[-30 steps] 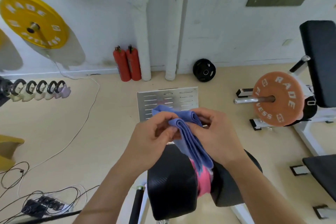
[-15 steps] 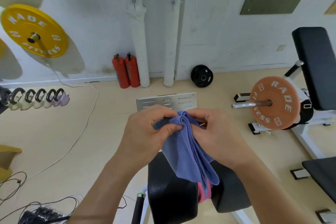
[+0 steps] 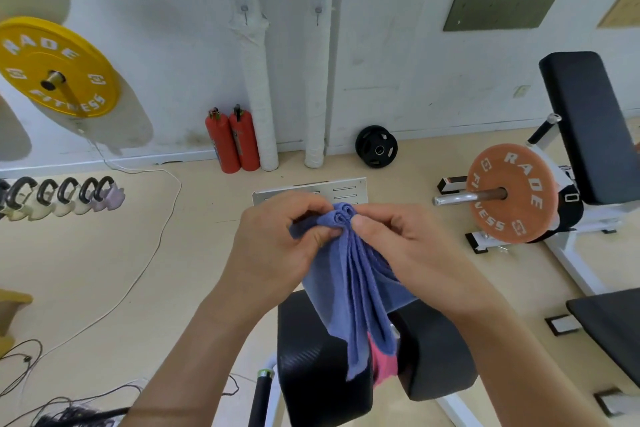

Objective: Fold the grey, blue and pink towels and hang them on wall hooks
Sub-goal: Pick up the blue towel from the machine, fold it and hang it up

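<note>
The blue towel point(image 3: 349, 274) hangs lengthwise, long axis running from its bunched top edge down toward the person, its lower end draping in front of the pink towel point(image 3: 382, 362) that lies between the two black pads point(image 3: 311, 374) of the gym seat. The left hand point(image 3: 273, 250) and right hand point(image 3: 405, 246) meet at that top edge, thumb and fingers point(image 3: 320, 236) of each pinching the gathered folds from either side. The two wall hooks point(image 3: 245, 12) sit well above and beyond both hands, the left-hand hook slightly nearer the left hand, so I judge hanging calls for a lift up and forward.
</note>
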### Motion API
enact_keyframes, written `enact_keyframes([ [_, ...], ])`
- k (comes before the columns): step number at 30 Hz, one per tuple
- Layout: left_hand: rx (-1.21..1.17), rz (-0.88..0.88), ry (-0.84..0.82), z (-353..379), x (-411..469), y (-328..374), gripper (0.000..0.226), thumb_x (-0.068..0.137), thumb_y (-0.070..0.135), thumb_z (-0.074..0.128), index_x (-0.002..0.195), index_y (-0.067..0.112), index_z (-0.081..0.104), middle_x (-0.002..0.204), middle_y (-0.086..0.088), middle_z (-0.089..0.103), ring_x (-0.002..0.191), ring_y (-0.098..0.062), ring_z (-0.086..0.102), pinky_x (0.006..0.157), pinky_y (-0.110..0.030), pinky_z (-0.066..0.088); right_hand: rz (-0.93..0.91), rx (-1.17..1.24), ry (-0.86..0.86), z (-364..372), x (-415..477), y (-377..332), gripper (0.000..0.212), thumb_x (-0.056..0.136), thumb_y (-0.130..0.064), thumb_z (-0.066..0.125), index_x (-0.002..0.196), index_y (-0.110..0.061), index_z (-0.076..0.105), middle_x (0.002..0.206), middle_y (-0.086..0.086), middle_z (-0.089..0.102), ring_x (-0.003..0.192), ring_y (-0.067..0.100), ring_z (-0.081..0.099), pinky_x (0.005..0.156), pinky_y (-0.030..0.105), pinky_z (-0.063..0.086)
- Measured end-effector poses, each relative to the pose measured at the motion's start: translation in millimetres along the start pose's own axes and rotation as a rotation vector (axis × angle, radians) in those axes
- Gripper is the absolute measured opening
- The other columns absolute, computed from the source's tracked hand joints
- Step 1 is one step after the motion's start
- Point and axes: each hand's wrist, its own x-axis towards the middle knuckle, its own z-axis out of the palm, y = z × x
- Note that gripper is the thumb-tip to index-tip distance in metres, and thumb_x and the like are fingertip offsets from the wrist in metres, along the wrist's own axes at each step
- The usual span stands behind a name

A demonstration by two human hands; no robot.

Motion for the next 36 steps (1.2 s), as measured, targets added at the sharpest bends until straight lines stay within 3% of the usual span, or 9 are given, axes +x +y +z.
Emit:
enact_keyframes([
  [8, -0.041, -0.125, -0.209, 0.0, -9.9, -13.2, 0.028, 0.067, 0.046, 0.079, 0.073, 0.020, 0.071, 0.066, -0.001, 0.064, 0.060, -0.010, 0.051, 0.056, -0.021, 0.041, -0.062, -0.031, 0.029, -11.0, -6.7, -4.1, 0.036, 0.086, 0.003, 0.059, 0.092, -0.030, 0.072, 0.085, -0.014, 0.073, 0.084, -0.003, 0.066, 0.072, 0.014, 0.051],
  [10, 0.206, -0.054, -0.287, -1.7, -17.7, -25.2, 0.043, 0.064, 0.062, 0.066, 0.069, 0.020, 0.071, 0.063, 0.001, 0.058, 0.064, -0.010, 0.045, 0.055, -0.019, 0.035, -0.081, -0.006, 0.128, -15.6, -9.6, -2.3, 0.033, 0.087, 0.005, 0.055, 0.088, -0.025, 0.069, 0.077, -0.010, 0.070, 0.076, -0.003, 0.063, 0.070, 0.012, 0.049],
  [13, 0.444, 0.087, -0.155, -6.8, -26.2, -32.0, 0.045, 0.066, 0.064, 0.062, 0.078, 0.023, 0.076, 0.076, 0.008, 0.047, 0.079, -0.013, 0.037, 0.064, -0.016, 0.030, -0.139, -0.094, 0.283, -19.6, -17.5, 2.5, 0.026, 0.089, 0.000, 0.049, 0.090, -0.021, 0.065, 0.076, -0.008, 0.066, 0.074, 0.001, 0.060, 0.067, 0.011, 0.046],
  [18, 0.224, 0.028, -0.228, -19.3, -36.7, 7.6, 0.029, 0.063, 0.060, 0.065, 0.068, 0.032, 0.062, 0.093, 0.021, 0.053, 0.091, 0.000, 0.050, 0.075, -0.007, 0.036, -0.213, -0.111, 0.484, -16.3, -41.8, 10.4, 0.022, 0.093, 0.005, 0.045, 0.096, -0.015, 0.054, 0.079, -0.006, 0.061, 0.073, -0.010, 0.056, 0.065, 0.004, 0.041],
  [23, 0.035, -0.093, -0.254, 0.4, -61.4, 62.5, 0.029, 0.065, 0.037, 0.070, 0.062, 0.018, 0.048, 0.052, 0.008, 0.042, 0.049, -0.006, 0.037, 0.047, -0.016, 0.031, -0.160, 0.005, 0.583, -16.5, -77.2, 34.4, 0.022, 0.099, -0.003, 0.038, 0.103, -0.021, 0.050, 0.089, -0.015, 0.057, 0.082, -0.012, 0.054, 0.072, 0.004, 0.039],
  [26, -0.149, -0.186, -0.183, 18.0, -82.9, 86.4, 0.024, 0.066, 0.022, 0.069, 0.058, 0.023, 0.046, 0.051, 0.011, 0.041, 0.049, -0.007, 0.038, 0.048, -0.014, 0.033, -0.078, 0.017, 0.607, -14.5, -104.8, 53.2, 0.023, 0.100, -0.007, 0.037, 0.107, -0.026, 0.049, 0.086, -0.017, 0.056, 0.078, -0.012, 0.054, 0.069, 0.004, 0.039],
  [29, -0.315, -0.284, -0.154, 31.6, -103.2, 99.4, 0.019, 0.066, 0.015, 0.067, 0.071, 0.021, 0.050, 0.063, -0.005, 0.047, 0.059, -0.017, 0.044, 0.052, -0.024, 0.039, 0.082, 0.060, 0.550, -9.4, -131.5, 74.6, 0.023, 0.099, -0.016, 0.042, 0.119, -0.028, 0.046, 0.062, -0.008, 0.049, 0.052, 0.000, 0.048, 0.053, 0.015, 0.039],
  [31, -0.427, -0.349, -0.183, 36.4, -115.1, 106.0, 0.024, 0.068, 0.012, 0.065, 0.084, 0.024, 0.053, 0.069, -0.013, 0.048, 0.063, -0.022, 0.046, 0.053, -0.031, 0.041, 0.179, 0.109, 0.542, -6.7, -147.3, 83.0, 0.032, 0.096, -0.020, 0.049, 0.126, -0.031, 0.043, 0.061, -0.007, 0.053, 0.056, 0.004, 0.051, 0.059, 0.027, 0.043],
  [36, -0.478, -0.325, -0.174, 35.0, -132.9, 117.6, 0.033, 0.077, -0.003, 0.055, 0.090, 0.025, 0.066, 0.089, 0.004, 0.064, 0.079, -0.016, 0.059, 0.061, -0.027, 0.049, 0.227, -0.207, 0.531, -0.2, -173.6, 69.1, 0.050, 0.091, -0.026, 0.057, 0.137, -0.033, 0.037, 0.117, -0.002, 0.056, 0.093, 0.015, 0.058, 0.081, 0.033, 0.046],
])
